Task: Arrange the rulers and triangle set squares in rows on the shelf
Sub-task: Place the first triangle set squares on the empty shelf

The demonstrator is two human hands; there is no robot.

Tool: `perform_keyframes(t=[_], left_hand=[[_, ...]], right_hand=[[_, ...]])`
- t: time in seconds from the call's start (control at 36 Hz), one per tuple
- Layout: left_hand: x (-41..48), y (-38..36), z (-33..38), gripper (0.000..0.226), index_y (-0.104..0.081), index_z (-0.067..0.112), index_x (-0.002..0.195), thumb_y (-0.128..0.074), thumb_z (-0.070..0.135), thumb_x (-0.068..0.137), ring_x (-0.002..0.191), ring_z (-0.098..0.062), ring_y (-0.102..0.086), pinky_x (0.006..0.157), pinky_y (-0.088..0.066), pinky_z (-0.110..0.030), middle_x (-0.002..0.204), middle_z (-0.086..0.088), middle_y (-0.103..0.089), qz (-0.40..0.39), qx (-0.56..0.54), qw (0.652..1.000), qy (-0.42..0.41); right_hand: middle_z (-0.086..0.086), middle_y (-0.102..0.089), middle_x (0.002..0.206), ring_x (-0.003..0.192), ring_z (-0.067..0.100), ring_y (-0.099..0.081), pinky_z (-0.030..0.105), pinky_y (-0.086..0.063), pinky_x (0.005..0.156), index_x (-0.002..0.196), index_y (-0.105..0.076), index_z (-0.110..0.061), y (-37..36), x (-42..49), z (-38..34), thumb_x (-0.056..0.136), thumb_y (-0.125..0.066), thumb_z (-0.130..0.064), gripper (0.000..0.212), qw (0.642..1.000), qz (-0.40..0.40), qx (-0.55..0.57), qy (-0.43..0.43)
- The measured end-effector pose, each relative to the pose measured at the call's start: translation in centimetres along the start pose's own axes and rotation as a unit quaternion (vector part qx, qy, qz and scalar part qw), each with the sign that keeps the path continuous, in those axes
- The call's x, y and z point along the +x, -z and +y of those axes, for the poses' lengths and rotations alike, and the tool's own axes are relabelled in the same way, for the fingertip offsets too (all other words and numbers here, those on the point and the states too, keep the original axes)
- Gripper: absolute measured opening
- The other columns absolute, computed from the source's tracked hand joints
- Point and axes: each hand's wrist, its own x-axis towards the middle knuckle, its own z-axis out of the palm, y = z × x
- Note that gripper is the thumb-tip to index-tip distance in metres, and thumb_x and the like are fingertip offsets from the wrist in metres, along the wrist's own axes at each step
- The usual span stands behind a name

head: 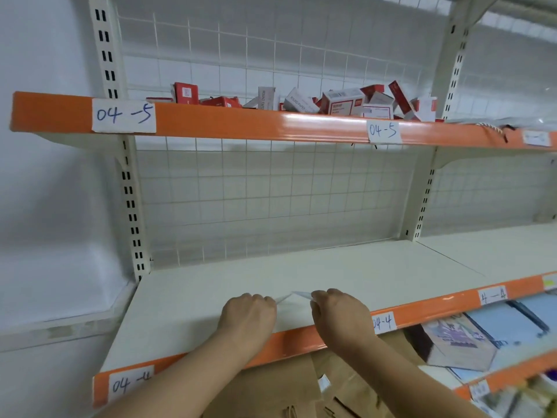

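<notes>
Both my hands reach over the front of a cream shelf [211, 297] with an orange lip labelled 04-4. My left hand [248, 312] and my right hand [337, 310] each have curled fingers pinching one end of a thin transparent piece [294, 295], a ruler or set square, held just above the shelf surface between them. The piece is faint and blurred, so its exact shape is unclear. No other rulers or set squares show on the shelf.
The shelf above [241, 122], labelled 04-5, holds several red and white small boxes [346, 101]. A wire grid backs the shelves. A brown paper bag [286, 387] is below my arms. Lower right shelves hold notebooks [461, 339].
</notes>
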Motion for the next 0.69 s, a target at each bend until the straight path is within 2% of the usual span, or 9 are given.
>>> perform_keyframes(t=[0.06,0.08,0.17,0.22,0.39,0.47,0.58,0.69], left_hand=[[0.6,0.4,0.8,0.035,-0.051,0.007,0.118,-0.039,-0.004,0.087,0.111,-0.03,-0.054,0.081,-0.043,-0.034,0.119,-0.011,-0.058,0.0,-0.001,1.0,-0.015],[0.8,0.5,1.2,0.035,-0.052,0.007,0.118,-0.038,-0.004,0.088,0.111,-0.03,-0.054,0.081,-0.044,-0.035,0.119,-0.011,-0.058,0.001,0.0,1.0,-0.023],[1.8,0.8,2.6,0.035,-0.052,0.009,0.12,-0.037,-0.002,0.09,0.113,-0.029,-0.054,0.084,-0.044,-0.033,0.121,-0.011,-0.058,0.014,-0.003,0.999,-0.049],[2.3,0.9,3.6,0.035,-0.052,0.01,0.122,-0.037,-0.001,0.091,0.114,-0.028,-0.054,0.085,-0.044,-0.032,0.122,-0.01,-0.057,0.022,-0.008,0.997,-0.068],[3.8,1.0,6.5,0.036,-0.053,0.011,0.125,-0.035,0.003,0.095,0.117,-0.026,-0.052,0.088,-0.043,-0.03,0.124,-0.01,-0.056,0.035,-0.018,0.992,-0.117],[4.5,1.0,7.8,0.035,-0.053,0.012,0.125,-0.036,0.005,0.096,0.117,-0.026,-0.051,0.089,-0.042,-0.03,0.124,-0.009,-0.055,0.032,-0.022,0.99,-0.134],[5.4,1.1,9.6,0.027,-0.054,0.014,0.122,-0.043,0.02,0.098,0.113,-0.027,-0.053,0.084,-0.044,-0.032,0.121,-0.008,-0.057,0.029,-0.028,0.987,-0.153],[6.6,2.0,12.1,0.03,-0.051,0.013,0.125,-0.043,0.018,0.097,0.115,-0.027,-0.052,0.085,-0.043,-0.032,0.123,-0.009,-0.055,0.032,-0.038,0.984,-0.172]], right_hand=[[-0.008,-0.013,0.051,0.042,0.014,-0.022,0.019,-0.004,0.041,0.06,-0.031,-0.02,0.7,-0.4,0.7,0.073,-0.069,-0.012,0.041,1.0,0.002,0.007,-0.005],[-0.009,-0.011,0.051,0.041,0.011,-0.018,0.018,-0.003,0.041,0.059,-0.03,-0.02,1.0,-0.6,1.3,0.07,-0.071,-0.011,0.044,1.0,0.006,0.0,-0.013],[-0.007,-0.023,0.059,0.053,0.016,-0.03,0.023,-0.014,0.044,0.073,-0.037,-0.017,0.6,-1.3,3.4,0.093,-0.043,-0.018,0.021,0.999,0.009,-0.03,-0.035],[-0.006,-0.026,0.061,0.054,0.014,-0.03,0.024,-0.017,0.045,0.076,-0.038,-0.016,0.8,-1.8,4.3,0.096,-0.035,-0.02,0.02,0.998,0.022,-0.041,-0.048],[-0.005,-0.03,0.063,0.061,0.02,-0.039,0.028,-0.017,0.044,0.065,-0.03,-0.019,2.0,-3.5,6.6,0.095,-0.036,-0.021,0.031,0.993,0.004,-0.059,-0.104],[-0.003,-0.036,0.069,0.068,0.023,-0.043,0.027,-0.022,0.047,0.073,-0.038,-0.018,2.3,-4.0,8.1,0.095,-0.036,-0.021,0.022,0.99,0.003,-0.059,-0.129],[-0.003,-0.041,0.074,0.069,0.02,-0.044,0.028,-0.026,0.049,0.076,-0.04,-0.019,3.1,-4.5,9.8,0.096,-0.036,-0.023,0.021,0.987,0.005,-0.062,-0.147],[-0.004,-0.044,0.078,0.071,0.018,-0.043,0.028,-0.031,0.054,0.078,-0.039,-0.022,3.7,-5.1,12.1,0.098,-0.034,-0.027,0.021,0.983,0.01,-0.071,-0.172]])
